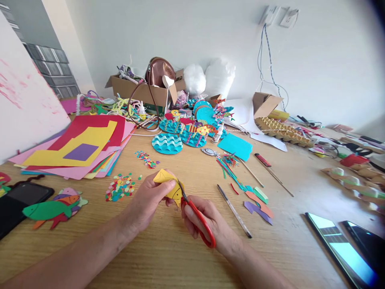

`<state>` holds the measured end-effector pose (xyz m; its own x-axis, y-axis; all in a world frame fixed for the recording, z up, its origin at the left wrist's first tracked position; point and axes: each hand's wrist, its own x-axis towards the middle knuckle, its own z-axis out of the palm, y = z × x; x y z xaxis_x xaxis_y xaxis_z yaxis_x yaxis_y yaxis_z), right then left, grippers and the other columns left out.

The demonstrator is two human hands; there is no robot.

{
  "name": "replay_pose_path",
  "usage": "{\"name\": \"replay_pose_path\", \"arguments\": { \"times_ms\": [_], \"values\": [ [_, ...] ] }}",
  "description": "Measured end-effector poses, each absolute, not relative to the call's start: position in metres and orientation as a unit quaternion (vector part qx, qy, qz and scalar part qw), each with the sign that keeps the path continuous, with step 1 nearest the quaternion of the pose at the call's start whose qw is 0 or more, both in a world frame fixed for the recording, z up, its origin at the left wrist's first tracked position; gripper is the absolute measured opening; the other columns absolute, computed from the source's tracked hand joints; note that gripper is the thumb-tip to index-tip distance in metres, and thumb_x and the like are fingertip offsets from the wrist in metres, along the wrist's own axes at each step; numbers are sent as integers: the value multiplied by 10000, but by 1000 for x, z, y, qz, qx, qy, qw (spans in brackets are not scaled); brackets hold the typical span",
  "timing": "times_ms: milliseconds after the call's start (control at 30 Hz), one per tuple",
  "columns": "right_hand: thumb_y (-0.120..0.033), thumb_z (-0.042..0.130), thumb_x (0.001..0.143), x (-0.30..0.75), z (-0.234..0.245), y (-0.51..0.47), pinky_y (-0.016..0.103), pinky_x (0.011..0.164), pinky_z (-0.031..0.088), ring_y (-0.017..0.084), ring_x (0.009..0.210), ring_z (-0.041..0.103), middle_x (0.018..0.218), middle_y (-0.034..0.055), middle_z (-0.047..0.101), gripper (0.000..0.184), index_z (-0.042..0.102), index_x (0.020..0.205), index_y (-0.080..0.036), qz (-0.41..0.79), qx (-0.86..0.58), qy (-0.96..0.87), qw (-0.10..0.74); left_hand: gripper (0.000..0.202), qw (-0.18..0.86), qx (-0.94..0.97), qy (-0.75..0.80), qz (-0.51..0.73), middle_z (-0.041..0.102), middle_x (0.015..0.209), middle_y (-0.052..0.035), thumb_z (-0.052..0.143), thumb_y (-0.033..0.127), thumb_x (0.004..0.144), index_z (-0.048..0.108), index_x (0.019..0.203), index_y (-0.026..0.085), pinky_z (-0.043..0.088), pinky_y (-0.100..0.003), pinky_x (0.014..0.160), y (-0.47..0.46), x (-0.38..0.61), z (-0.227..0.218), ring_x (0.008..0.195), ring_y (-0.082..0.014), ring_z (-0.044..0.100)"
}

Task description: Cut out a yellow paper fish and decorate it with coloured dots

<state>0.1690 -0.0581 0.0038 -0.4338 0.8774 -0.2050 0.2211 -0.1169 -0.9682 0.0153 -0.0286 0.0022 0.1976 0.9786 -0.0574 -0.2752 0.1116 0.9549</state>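
Note:
My left hand (152, 199) pinches a piece of yellow paper (173, 193) with a fish outline drawn on it. In my right hand (203, 216) is a pair of red-handled scissors (207, 234), its dark blades against the paper's right edge. A strip of the paper curls down beside the blades. Left of my left hand, round paper dots (120, 187) in several colours lie scattered. A pen (234, 210) rests right of the scissors, near orange and purple paper scraps (258, 211).
Cut-out paper fish (48, 210) lie at the left by a black phone (18, 204). Behind them is a stack of coloured paper (45, 158). Blue wave-patterned discs (167, 143) stand mid-table. A cardboard box (138, 90) is at the back; phones (333, 249) lie at right.

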Motion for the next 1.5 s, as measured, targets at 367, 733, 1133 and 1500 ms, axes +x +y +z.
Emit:
{"name": "replay_pose_path", "arguments": {
  "times_ms": [367, 733, 1133, 1500],
  "values": [
    [-612, 416, 795, 171, 1, -57, 188, 390, 283, 64, 408, 358, 474, -48, 423, 465, 430, 626, -178, 585, -453, -613, 277, 118, 641, 448, 380, 495, 537, 577, 37, 580, 266, 703, 537, 653, 169, 366, -173, 432, -31, 17, 0, 502, -79, 459],
    [-571, 421, 814, 170, 3, -58, 185, 408, 285, 64, 435, 352, 488, -54, 403, 428, 394, 630, -186, 577, -457, -616, 280, 123, 631, 442, 394, 502, 540, 560, 34, 590, 270, 681, 539, 652, 162, 367, -188, 428, -31, 20, 2, 470, -81, 467],
    [-552, 430, 823, 172, -4, -57, 183, 391, 266, 56, 421, 327, 488, -63, 383, 410, 427, 656, -177, 579, -453, -614, 288, 95, 635, 444, 387, 500, 557, 590, 33, 579, 252, 708, 542, 694, 166, 374, -175, 427, -30, 18, -3, 476, -75, 475],
    [-526, 458, 817, 174, -10, -57, 180, 368, 234, 49, 398, 319, 467, -65, 393, 410, 393, 597, -186, 576, -457, -608, 300, 114, 634, 448, 392, 493, 520, 573, 33, 592, 266, 682, 544, 638, 173, 371, -185, 428, -30, 17, 2, 515, -94, 467]
  ]
}}
